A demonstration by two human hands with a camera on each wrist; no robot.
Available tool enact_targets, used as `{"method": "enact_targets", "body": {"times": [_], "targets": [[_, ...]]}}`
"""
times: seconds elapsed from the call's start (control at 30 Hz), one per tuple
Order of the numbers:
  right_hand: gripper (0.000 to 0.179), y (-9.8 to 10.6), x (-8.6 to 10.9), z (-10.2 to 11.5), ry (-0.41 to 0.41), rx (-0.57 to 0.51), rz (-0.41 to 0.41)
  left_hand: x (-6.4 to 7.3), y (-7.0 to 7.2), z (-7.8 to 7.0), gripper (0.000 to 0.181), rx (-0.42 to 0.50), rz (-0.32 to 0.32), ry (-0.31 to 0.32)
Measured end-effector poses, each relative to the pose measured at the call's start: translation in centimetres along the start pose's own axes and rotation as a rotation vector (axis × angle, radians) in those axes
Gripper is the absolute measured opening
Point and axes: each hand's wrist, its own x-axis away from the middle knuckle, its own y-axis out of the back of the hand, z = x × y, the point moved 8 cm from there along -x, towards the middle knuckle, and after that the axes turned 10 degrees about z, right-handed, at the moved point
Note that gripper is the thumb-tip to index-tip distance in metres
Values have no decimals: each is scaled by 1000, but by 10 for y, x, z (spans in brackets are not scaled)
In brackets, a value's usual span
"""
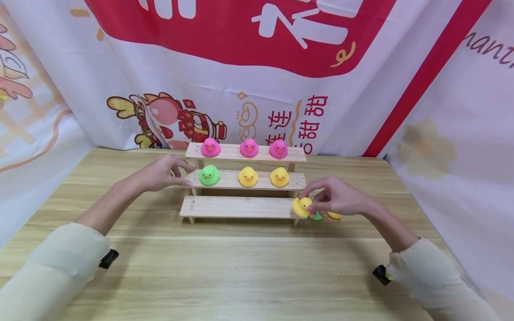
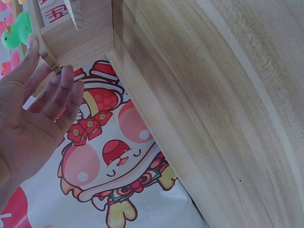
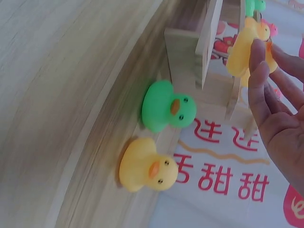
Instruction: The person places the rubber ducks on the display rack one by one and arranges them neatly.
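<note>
My right hand (image 1: 341, 196) pinches a yellow rubber duck (image 1: 301, 207) at the right end of the bottom step of a three-tier wooden display shelf (image 1: 241, 207). In the right wrist view that duck (image 3: 244, 47) sits between thumb and fingers. My left hand (image 1: 164, 173) grips the left end of the middle step, thumb above and fingers below its edge (image 2: 47, 54). Beside it on that step stand a green duck (image 1: 209, 175) and two yellow ducks, one in the centre (image 1: 248, 177) and one farther right (image 1: 279, 177). Pink ducks (image 1: 249, 148) line the top step.
On the table right of the shelf stand a green duck (image 3: 166, 107) and a yellow duck (image 3: 145, 166), partly hidden by my right hand in the head view. A printed cloth (image 1: 225, 80) hangs behind the shelf. The wooden table (image 1: 249, 276) stretches toward me.
</note>
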Motion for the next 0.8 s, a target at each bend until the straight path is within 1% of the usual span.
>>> {"method": "enact_targets", "body": {"times": [0.2,0.5,0.67,0.8], "targets": [[27,-9,-14,14,57,9,17,0,0,0,46,6,2,3],[26,-25,-33,37,133,-24,38,1,-1,-1,46,3,7,10],[26,-32,-42,43,158,-15,24,0,0,-1,44,1,-5,2],[25,-36,-50,47,191,8,-10,0,0,-1,45,6,-5,-1]]}}
